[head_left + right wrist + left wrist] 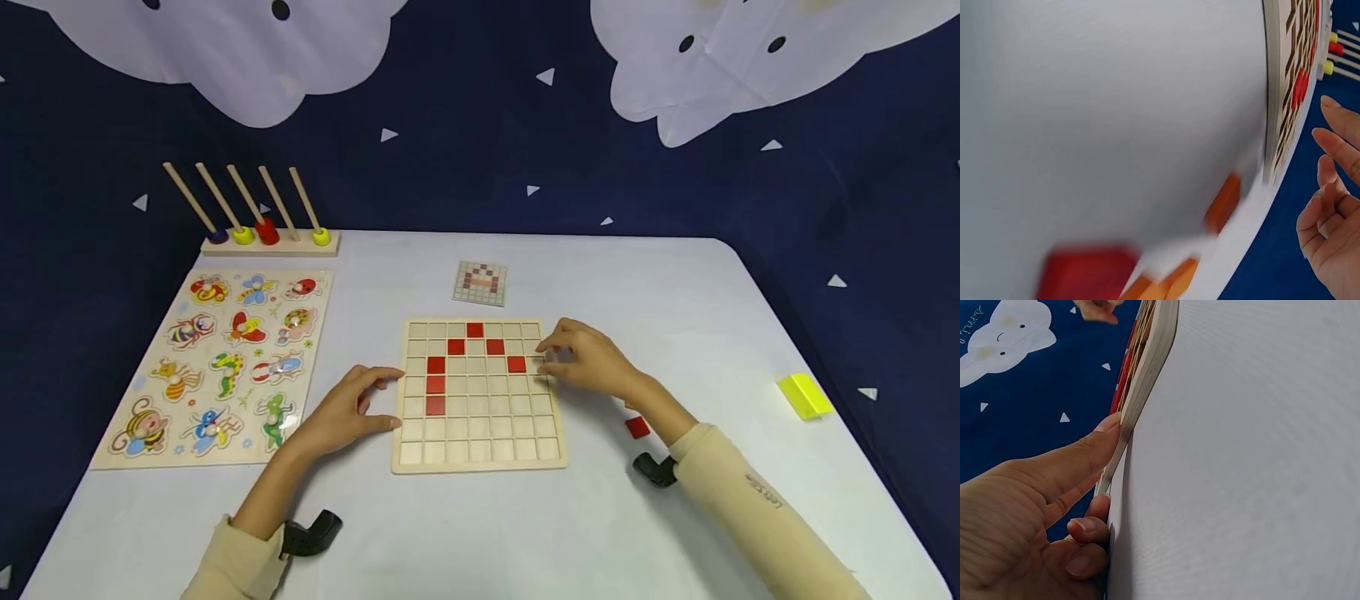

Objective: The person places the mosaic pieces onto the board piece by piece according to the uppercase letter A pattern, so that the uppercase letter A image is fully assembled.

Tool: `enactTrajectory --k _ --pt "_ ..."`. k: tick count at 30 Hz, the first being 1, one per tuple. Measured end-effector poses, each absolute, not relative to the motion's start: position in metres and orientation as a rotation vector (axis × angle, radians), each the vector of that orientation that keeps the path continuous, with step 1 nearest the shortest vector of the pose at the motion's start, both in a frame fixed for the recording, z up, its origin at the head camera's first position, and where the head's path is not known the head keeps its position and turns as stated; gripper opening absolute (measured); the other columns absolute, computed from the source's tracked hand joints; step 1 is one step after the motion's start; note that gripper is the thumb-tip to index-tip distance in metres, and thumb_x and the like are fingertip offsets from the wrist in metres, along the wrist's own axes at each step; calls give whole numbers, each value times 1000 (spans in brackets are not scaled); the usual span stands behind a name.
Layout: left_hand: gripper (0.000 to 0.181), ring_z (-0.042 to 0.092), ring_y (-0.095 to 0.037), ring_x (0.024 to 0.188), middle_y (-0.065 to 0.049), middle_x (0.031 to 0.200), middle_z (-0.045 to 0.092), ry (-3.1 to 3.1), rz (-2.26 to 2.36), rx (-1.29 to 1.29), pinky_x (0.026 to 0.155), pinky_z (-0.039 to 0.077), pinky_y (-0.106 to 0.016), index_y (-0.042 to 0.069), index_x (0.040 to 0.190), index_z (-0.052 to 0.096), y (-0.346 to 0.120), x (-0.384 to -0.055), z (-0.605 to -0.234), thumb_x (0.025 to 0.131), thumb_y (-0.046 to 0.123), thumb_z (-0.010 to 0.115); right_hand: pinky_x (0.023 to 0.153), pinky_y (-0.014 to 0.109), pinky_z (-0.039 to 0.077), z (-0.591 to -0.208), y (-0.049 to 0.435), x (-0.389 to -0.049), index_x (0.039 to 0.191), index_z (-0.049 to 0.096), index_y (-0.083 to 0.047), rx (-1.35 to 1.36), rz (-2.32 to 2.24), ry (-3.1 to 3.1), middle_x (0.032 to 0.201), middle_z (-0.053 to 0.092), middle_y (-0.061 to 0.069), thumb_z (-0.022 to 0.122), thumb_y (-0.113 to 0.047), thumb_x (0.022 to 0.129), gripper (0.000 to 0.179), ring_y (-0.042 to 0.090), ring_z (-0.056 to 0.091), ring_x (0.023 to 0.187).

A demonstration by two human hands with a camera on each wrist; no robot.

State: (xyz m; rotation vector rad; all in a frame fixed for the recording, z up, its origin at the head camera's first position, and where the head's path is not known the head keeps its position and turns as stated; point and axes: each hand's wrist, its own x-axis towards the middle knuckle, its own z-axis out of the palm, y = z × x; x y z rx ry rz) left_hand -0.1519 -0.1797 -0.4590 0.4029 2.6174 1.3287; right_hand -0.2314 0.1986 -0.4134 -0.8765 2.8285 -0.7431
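Note:
A wooden grid board (480,467) lies mid-table, with several red square tiles (436,385) in its cells. My left hand (347,417) touches the board's left edge with thumb and fingertips; in the left wrist view the thumb rests against the rim and the other fingers bend loosely. Over the board's right edge hovers my right hand (592,360), its fingers apart with no tile visible between them in the right wrist view. Beside the right forearm lies a loose red tile (637,427). Orange tiles (1224,203) lie nearby, mostly hidden by that arm in the head view.
Behind the board is a small pattern card (480,283) with a red and orange design. To the left lie an insect picture puzzle (217,367) and a peg stand (270,248) with coloured beads. A yellow block (806,396) sits near the right table edge.

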Motion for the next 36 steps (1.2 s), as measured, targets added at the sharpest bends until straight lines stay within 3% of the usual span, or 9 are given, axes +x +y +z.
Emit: enactTrajectory --k 9,20,36 --pt "64 38 -17 75 -12 109 51 2618 1322 399 63 33 -26 12 137 56 -181 -153 -460 80 22 83 72 33 42 -410 259 -217 108 75 -5 -649 -779 2870 95 62 7 81 -16 82 29 25 54 86" --pt "65 37 -16 75 -10 108 51 2624 1299 393 63 33 -26 12 137 56 -180 -152 -459 80 23 84 67 29 38 -417 325 -199 102 76 -5 -503 -665 2989 87 58 4 82 -12 80 23 21 49 79" --pt "64 37 -16 75 -11 108 51 2616 1320 382 62 32 -26 12 136 57 -181 -153 -459 79 22 84 68 32 42 -430 334 -190 94 76 -4 -519 -589 3047 88 58 1 82 -13 78 20 17 50 76"
